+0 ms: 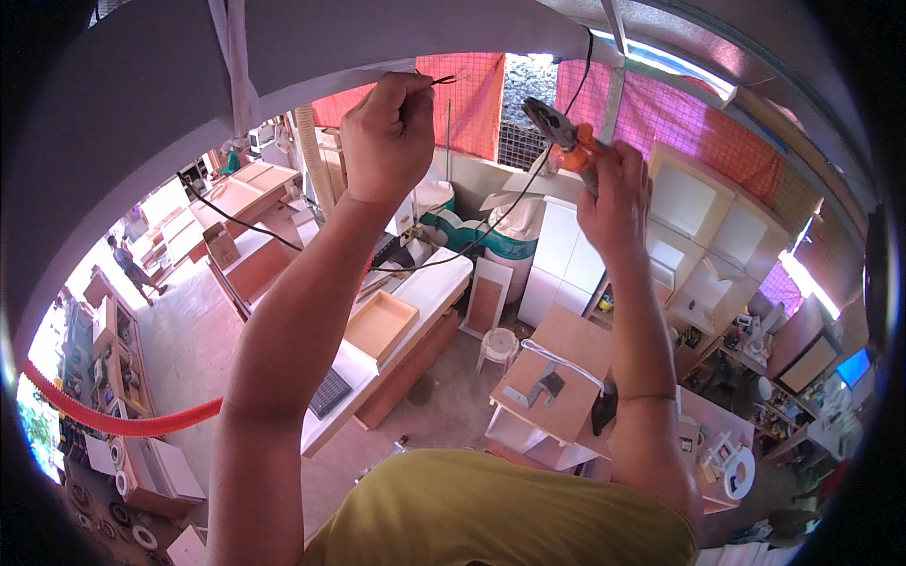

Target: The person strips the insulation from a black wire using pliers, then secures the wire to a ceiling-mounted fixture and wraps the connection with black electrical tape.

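High up in the head view, my left hand (389,141) pinches a thin dark wire (444,80) just beneath the grey curved beam (283,42); two short strands show past my fingertips. My right hand (613,193) grips pliers (552,123) with orange handles, their metal jaws raised to the right of the wire end and apart from it. A black cable (585,66) hangs from the beam behind the pliers and runs down toward the middle of the workshop.
Below are a white bench (439,283) with a wooden drawer (377,321) and keyboard (330,391), a wooden table (576,330), a plastic stool (498,344) and cabinets (689,208). A red hose (132,420) crosses the lower left. A person (132,264) walks at the far left.
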### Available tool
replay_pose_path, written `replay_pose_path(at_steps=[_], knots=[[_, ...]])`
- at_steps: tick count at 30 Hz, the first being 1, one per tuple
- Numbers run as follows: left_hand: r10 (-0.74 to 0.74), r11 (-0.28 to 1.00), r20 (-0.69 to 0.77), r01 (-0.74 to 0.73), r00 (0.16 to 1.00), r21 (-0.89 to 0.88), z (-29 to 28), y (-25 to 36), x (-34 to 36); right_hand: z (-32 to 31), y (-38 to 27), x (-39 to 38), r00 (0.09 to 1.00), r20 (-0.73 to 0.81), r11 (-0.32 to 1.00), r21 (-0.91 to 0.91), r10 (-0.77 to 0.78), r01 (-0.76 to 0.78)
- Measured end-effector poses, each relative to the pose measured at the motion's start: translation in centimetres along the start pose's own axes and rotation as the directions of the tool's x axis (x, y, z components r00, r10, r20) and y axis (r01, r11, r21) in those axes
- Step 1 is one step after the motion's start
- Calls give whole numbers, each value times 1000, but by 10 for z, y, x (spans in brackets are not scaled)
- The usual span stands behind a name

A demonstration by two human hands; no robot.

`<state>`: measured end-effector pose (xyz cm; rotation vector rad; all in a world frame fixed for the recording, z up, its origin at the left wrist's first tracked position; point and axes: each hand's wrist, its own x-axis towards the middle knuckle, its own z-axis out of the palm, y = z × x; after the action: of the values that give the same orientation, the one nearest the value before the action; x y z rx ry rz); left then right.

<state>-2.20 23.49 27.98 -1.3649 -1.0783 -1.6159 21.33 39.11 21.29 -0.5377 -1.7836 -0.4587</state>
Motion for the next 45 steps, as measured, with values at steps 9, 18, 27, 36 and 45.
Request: replay_pose_path(at_steps=[9, 18, 27, 36, 45], knots=[[-102, 995, -17, 102, 995, 2, 1, 0, -4, -6, 8, 62, 950, -110, 902, -363, -291, 234], [-84, 996, -18, 84, 996, 1, 2, 2, -1, -1, 4, 90, 895, -161, 860, -392, -415, 328], [-126, 991, 12, 125, 992, 35, -1, 7, 2, -6, 2, 107, 842, -153, 819, -372, -518, 437], [-121, 991, 26, 119, 992, 63, -2, 6, 3, -14, 1, 111, 843, -111, 823, -315, -526, 472], [-177, 984, 46, 175, 983, 44, -3, 8, 3, -16, 3, 115, 839, -54, 804, -326, -541, 497]])
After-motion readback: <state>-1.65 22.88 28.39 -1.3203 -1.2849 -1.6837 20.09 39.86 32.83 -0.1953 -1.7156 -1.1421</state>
